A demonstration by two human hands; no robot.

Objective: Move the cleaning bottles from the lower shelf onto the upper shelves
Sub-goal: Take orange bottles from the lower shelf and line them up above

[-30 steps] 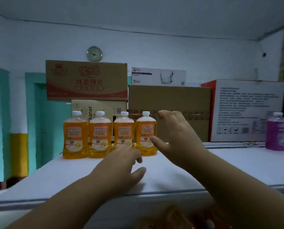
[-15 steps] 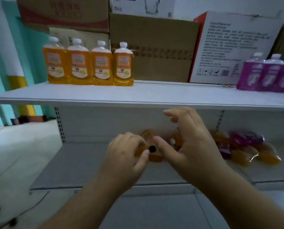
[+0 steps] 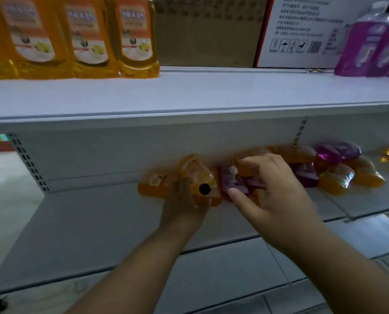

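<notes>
My left hand [image 3: 184, 209] grasps orange bottle [image 3: 200, 184] lying on lower shelf [image 3: 98, 223], long axis front-to-back. My right hand [image 3: 272, 191], fingers spread, over purple bottle [image 3: 234, 180], white cap rearward. Upper shelf [image 3: 189, 94]: three upright orange bottles [image 3: 87, 37] plainly visible, two purple bottles [image 3: 374, 41].

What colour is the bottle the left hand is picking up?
Orange, with a black cap; the bottle shows in the head view.

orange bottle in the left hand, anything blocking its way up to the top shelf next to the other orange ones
Nothing visible does. The left hand grips the orange bottle at the pile's left end; the upper shelf is bare right of the standing orange bottles.
</notes>
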